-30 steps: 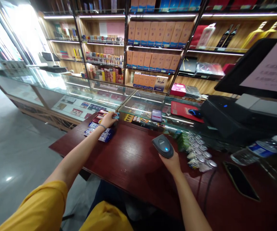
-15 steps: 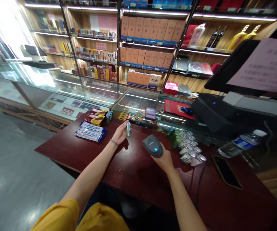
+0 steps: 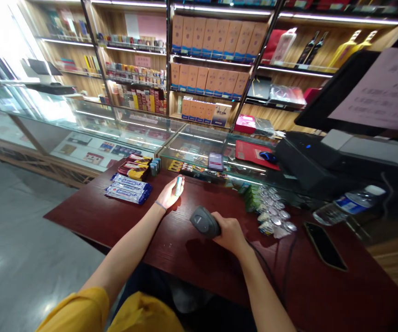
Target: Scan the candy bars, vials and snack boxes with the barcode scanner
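My left hand (image 3: 170, 193) holds a small pale-green pack (image 3: 178, 186) upright above the dark red counter (image 3: 199, 258), palm turned up. My right hand (image 3: 229, 233) grips a grey handheld barcode scanner (image 3: 204, 221), its head turned left toward the pack. The scanner's black cable (image 3: 275, 272) trails to the right across the counter. Left of my left hand lie blue-and-white snack bars (image 3: 127, 189) and red-and-yellow packs (image 3: 135, 167).
A pile of small silver-wrapped items (image 3: 275, 216) and green packs (image 3: 251, 198) lie to the right. A black phone (image 3: 324, 247) and a water bottle (image 3: 349, 205) lie further right. A glass display case (image 3: 199, 150) borders the counter's back, with a till and monitor (image 3: 361, 94) at right.
My left hand brought the small pack from the piles at left to the middle of the counter. My right hand turned the scanner's head left toward it.
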The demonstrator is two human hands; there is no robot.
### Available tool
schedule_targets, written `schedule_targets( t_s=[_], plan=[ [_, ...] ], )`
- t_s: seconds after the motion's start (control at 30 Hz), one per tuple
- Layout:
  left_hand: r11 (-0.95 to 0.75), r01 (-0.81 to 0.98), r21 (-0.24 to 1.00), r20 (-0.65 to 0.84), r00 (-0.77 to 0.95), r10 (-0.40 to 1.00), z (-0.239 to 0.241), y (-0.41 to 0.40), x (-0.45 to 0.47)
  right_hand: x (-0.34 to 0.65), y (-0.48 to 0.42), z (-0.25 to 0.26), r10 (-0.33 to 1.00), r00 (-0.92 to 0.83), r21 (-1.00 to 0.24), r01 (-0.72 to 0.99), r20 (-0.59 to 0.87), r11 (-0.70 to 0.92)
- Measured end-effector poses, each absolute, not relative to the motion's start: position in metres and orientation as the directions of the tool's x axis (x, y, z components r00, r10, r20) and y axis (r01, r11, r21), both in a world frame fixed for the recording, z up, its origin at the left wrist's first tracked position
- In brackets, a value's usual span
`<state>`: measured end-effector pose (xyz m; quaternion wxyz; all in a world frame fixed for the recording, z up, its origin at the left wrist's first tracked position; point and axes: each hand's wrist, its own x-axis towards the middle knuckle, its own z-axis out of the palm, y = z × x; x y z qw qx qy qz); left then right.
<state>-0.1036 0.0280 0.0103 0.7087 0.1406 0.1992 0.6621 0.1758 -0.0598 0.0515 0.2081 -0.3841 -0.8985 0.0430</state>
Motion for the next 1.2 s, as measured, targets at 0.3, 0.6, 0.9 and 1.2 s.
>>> schedule_targets(
  t_s=[0.3, 0.6, 0.9, 1.2],
  plan=[
    [0.082, -0.802, 0.592, -0.174, -0.028, 0.984, 0.012, 0.03, -0.103, 0.184, -0.058, 0.046, 0.727, -0.536, -0.345, 0.647, 0.429, 0.68],
    [-0.129, -0.533, 0.836, 0.019, -0.207, 0.978, 0.015, 0.024, -0.084, 0.204, -0.05, 0.043, 0.862, -0.193, -0.561, 0.688, 0.469, 0.46],
    [-0.204, -0.153, 0.967, 0.2, -0.037, 0.979, 0.025, 0.028, -0.014, 0.235, -0.032, 0.04, 0.845, 0.205, -0.827, 0.411, 0.493, 0.383],
    [-0.285, -0.146, 0.947, 0.298, 0.078, 0.951, 0.029, 0.072, 0.083, 0.262, -0.033, 0.058, 0.789, 0.426, -0.896, 0.244, 0.443, 0.371]
  ],
)
